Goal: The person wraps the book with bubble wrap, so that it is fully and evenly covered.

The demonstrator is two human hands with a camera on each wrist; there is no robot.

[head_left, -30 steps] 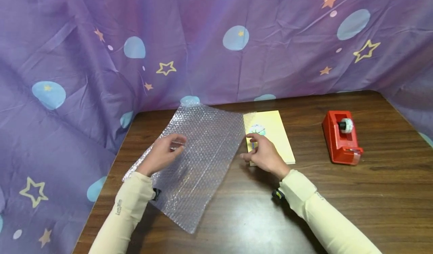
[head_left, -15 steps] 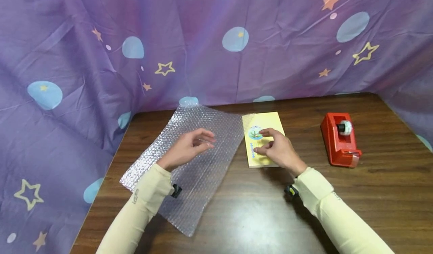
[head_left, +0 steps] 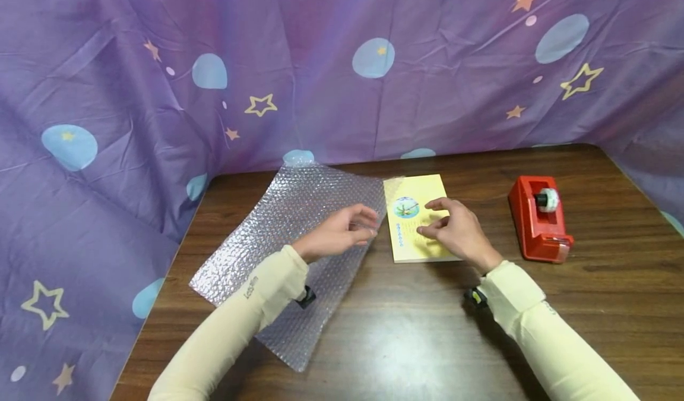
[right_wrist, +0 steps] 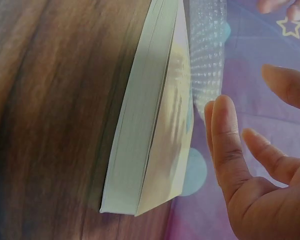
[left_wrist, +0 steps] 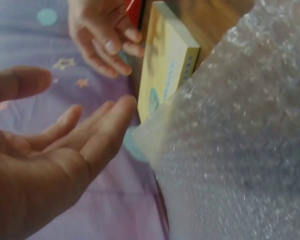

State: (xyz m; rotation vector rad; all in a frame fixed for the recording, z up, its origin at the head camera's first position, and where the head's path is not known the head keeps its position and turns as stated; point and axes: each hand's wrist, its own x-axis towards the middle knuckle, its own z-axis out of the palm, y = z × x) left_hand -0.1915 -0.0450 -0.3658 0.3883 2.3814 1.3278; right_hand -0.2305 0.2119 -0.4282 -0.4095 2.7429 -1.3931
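Left hand (head_left: pixel 342 231) hovers palm-inward over the right edge of the bubble wrap (head_left: pixel 299 234), fingers loosely extended and slightly spread, holding nothing. Left wrist view confirms: fingers (left_wrist: pixel 97 132) nearly straight, thumb up, gap between them and the wrap (left_wrist: pixel 240 150). Left forearm comes in diagonally across the sheet's near part.

Right hand (head_left: pixel 454 231) sits above the near half of the yellow book (head_left: pixel 419 211), fingers relaxed and a bit curled, index and thumb apart. Right wrist view shows fingers (right_wrist: pixel 227 145) off the cover (right_wrist: pixel 165 130), no grip; contact can't be confirmed from the head view.

Book lies flat on the wooden table (head_left: pixel 614 306), its left edge just beside the wrap's right edge, far-left corner tucked under the sheet. Red tape dispenser (head_left: pixel 540 217) stands well to the right, clear of both hands
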